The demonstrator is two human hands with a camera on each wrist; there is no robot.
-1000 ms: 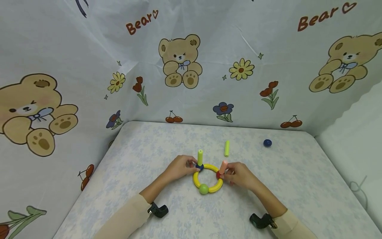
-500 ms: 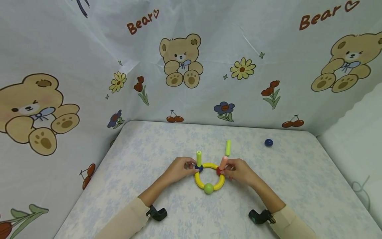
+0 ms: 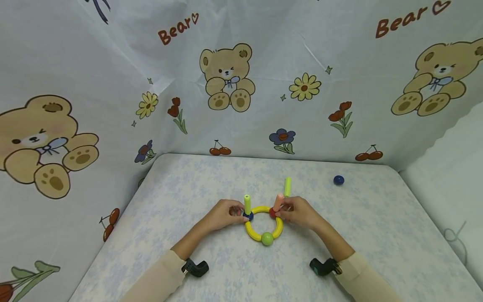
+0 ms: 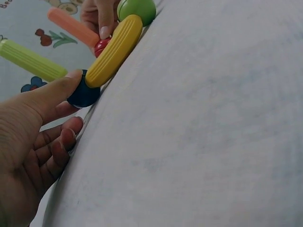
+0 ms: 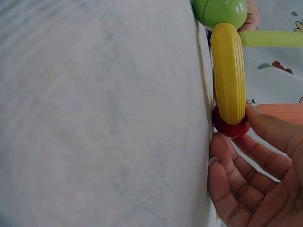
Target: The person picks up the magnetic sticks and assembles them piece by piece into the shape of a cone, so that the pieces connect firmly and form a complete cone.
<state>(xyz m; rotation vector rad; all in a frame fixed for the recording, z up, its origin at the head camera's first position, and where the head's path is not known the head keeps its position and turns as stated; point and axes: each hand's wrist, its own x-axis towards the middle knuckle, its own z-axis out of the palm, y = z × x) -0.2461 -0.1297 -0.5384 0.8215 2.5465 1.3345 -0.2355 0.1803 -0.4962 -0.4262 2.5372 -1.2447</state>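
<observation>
The ring (image 3: 251, 233) is lying flat between the hands, the left hand (image 3: 223, 214) pinching its blue ball (image 4: 84, 96), the right hand (image 3: 299, 212) its red ball (image 5: 230, 128). Just beyond the nearer, right hand, a loose stick (image 3: 288, 186) is pointing away.

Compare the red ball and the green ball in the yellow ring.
The right hand pinches the red ball; no hand touches the green ball. The red ball bears the orange stick, the green ball none. Both join curved yellow pieces.
</observation>
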